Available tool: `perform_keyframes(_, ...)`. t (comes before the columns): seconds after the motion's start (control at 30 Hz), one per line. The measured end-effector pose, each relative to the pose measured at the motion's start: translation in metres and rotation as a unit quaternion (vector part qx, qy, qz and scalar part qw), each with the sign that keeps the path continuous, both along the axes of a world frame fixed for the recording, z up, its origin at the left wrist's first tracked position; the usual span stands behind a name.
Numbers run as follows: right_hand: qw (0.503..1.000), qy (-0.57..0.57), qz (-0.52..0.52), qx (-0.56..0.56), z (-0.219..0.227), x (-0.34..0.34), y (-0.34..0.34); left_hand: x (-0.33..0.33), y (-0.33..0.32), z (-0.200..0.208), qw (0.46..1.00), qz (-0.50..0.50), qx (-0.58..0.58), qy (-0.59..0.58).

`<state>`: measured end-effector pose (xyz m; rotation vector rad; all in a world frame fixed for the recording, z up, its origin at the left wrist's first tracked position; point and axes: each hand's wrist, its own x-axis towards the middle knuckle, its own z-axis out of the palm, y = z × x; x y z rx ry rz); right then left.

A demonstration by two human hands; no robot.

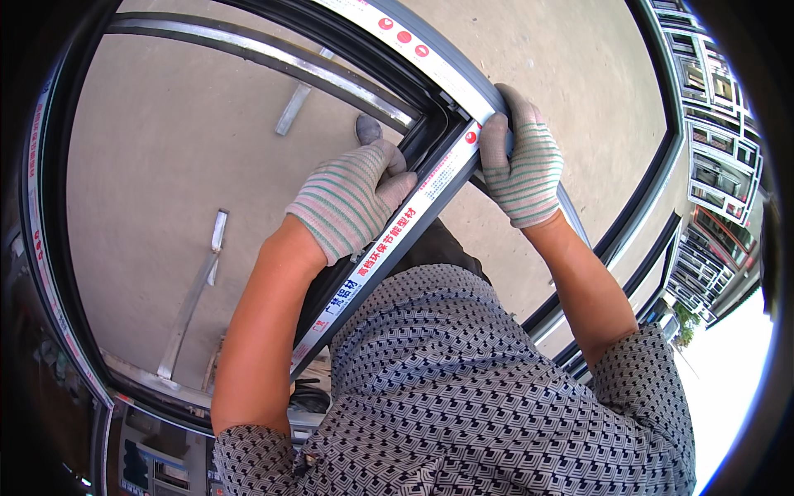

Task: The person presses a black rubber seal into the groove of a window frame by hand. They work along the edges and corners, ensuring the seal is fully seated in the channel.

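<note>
A large dark metal window frame (pixel 430 188), faced with white printed protective film, stands before me with one corner close to my body. Wrapped round that corner from the outside is my right hand (pixel 523 165), in a knitted glove with green stripes, its thumb on the near side. My left hand (pixel 354 197), gloved the same way, is bent against the inner edge of the near bar. Its thumb and fingertips are closed together there; what lies between them is hidden. Just beyond those fingertips, a thin dark strip (pixel 451 124) curves in the inner corner.
A silvery metal bar (pixel 265 51) crosses inside the frame's far side. Below, metal strips (pixel 188 310) rest on the concrete floor (pixel 165 149). Another dark frame bar (pixel 637 219) runs along the right. Many finished window frames (pixel 724 161) stand at the far right.
</note>
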<state>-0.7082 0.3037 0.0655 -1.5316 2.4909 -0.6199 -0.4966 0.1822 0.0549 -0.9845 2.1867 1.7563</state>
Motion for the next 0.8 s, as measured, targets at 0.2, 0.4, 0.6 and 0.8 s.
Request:
perform_keyframes(0.2,1.0,-0.017,-0.007,0.018,0.003,0.006,-0.002,-0.014,-0.008,-0.009,1.0,-0.017,-0.015,0.017)
perform_keyframes(0.4,1.0,-0.023,-0.01,0.019,-0.001,0.009,0.0,-0.011,-0.006,-0.015,0.997,-0.023,-0.064,0.046)
perform_keyframes(0.6,1.0,-0.005,0.007,0.009,-0.004,0.007,0.001,-0.006,-0.001,-0.022,0.996,0.005,-0.065,0.057)
perform_keyframes(0.8,1.0,-0.02,-0.011,0.011,-0.003,0.011,-0.001,-0.01,-0.014,-0.014,0.998,-0.034,-0.039,0.04)
